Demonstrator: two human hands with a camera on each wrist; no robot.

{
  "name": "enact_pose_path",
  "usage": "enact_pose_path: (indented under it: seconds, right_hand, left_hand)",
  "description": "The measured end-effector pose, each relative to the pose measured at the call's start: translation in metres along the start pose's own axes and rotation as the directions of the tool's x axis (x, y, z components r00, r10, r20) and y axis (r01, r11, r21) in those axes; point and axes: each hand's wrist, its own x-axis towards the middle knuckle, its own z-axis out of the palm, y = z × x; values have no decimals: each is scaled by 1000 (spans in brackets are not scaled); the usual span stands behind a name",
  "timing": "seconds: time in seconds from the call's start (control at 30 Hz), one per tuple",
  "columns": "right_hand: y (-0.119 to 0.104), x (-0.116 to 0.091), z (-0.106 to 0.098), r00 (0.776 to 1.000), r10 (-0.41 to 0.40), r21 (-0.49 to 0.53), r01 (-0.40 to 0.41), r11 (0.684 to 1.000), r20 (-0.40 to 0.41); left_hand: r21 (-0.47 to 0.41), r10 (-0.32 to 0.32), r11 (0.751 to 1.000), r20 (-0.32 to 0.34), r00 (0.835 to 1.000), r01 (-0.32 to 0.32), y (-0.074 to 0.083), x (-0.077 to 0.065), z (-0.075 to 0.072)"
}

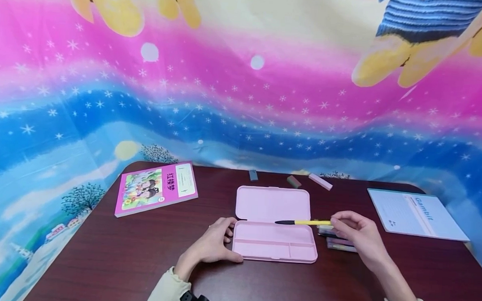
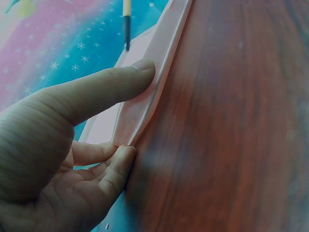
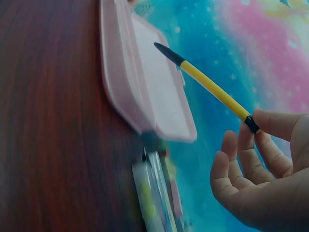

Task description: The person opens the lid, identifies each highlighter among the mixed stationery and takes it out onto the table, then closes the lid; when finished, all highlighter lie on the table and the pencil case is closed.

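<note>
A pink pencil case [image 1: 261, 249] lies with its lid [image 1: 272, 204] folded back, its tray divided into compartments with nothing in them. My left hand [image 1: 214, 242] holds the tray's left end, thumb at the front corner and fingers along the side; the left wrist view shows the thumb [image 2: 140, 72] against the pink wall. Between thumb and fingertips my right hand [image 1: 360, 234] pinches a yellow pen [image 1: 316, 223] with a black tapered end. The pen points left, held over the hinge side of the case. In the right wrist view its black end cap [image 3: 251, 124] sits at the fingertips.
Several pens [image 1: 342, 245] lie right of the case, partly behind my right hand. Behind the lid are a dark eraser [image 1: 253, 175], a brown block [image 1: 294, 181] and a pink-white one [image 1: 320, 181]. A pink book [image 1: 157, 189] lies left, a pale notebook [image 1: 417, 215] right.
</note>
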Motion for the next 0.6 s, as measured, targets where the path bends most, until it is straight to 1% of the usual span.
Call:
enact_pose_path:
  seconds: [0.13,0.23,0.37,0.5,0.6]
  right_hand:
    - [7,-8,-20,1000,0,-20,0,1000,-5]
    - [14,-14,-35,1000,10,15,-10,1000,6]
    - [22,-20,-53,1000,17,89,-19,996,26]
    - [29,-26,-71,999,17,107,-21,994,46]
    - [36,-31,-86,997,5,147,-16,989,73]
  left_hand:
    - [2,1,1000,1,1000,-1,0,0,0]
    - [2,1,1000,4,1000,-1,0,1,0]
    - [-5,-5,1000,4,1000,5,0,0,0]
    - [-2,-5,1000,-1,1000,5,0,0,0]
    - [-3,1,1000,-1,1000,-1,0,0,0]
